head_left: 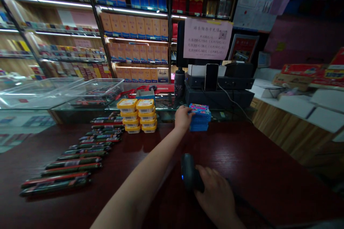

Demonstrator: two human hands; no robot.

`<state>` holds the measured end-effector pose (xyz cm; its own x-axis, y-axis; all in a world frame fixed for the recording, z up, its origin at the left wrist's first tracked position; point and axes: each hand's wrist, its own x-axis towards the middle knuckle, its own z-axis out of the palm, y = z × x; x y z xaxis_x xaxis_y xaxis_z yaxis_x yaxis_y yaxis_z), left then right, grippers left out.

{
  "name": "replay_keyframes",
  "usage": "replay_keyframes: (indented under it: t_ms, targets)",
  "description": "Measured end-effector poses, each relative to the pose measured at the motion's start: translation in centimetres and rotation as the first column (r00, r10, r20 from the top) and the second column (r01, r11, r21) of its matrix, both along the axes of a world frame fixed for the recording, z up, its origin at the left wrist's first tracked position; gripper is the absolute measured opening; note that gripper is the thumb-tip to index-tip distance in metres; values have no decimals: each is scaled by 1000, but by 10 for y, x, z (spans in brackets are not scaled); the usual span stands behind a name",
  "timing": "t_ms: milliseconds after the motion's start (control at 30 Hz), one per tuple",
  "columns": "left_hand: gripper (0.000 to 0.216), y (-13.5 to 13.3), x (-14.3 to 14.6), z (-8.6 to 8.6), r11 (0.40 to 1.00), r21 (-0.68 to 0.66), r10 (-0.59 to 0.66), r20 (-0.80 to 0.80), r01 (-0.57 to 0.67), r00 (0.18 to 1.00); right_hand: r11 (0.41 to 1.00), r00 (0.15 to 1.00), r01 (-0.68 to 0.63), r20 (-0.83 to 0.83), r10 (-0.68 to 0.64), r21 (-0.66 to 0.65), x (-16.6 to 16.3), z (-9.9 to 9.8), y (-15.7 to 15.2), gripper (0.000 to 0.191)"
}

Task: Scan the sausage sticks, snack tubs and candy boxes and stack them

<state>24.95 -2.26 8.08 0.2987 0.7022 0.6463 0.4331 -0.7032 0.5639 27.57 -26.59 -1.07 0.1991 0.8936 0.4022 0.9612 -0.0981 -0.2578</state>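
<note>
My left hand [183, 117] reaches forward across the dark red counter [258, 164] and grips the side of a stack of blue packets [200, 117] near the counter's far edge. My right hand [213, 195] is close to me, wrapped around a black handheld barcode scanner [189, 173] with a small blue light on it. The scanner rests low over the counter, its cable running off to the right.
Two stacks of yellow-lidded tubs [137, 115] stand left of the packets. A long row of dark wrapped sticks [77, 157] lies along the left. Clear trays [96, 91] sit on a glass case. A register with a phone [211, 76] stands behind, shelves beyond.
</note>
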Motion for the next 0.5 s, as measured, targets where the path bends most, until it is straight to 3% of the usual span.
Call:
replay_keyframes:
  t_ms: [300,500]
  targets:
    - [15,3,12,-1,999,-24,-23,41,24,999,1000,1000,16,1,-16,-6,-2,3,0,38]
    - [29,-6,-7,-6,998,27,-59,2,59,998,1000,1000,3,13,-3,15,1,-1,-3,45]
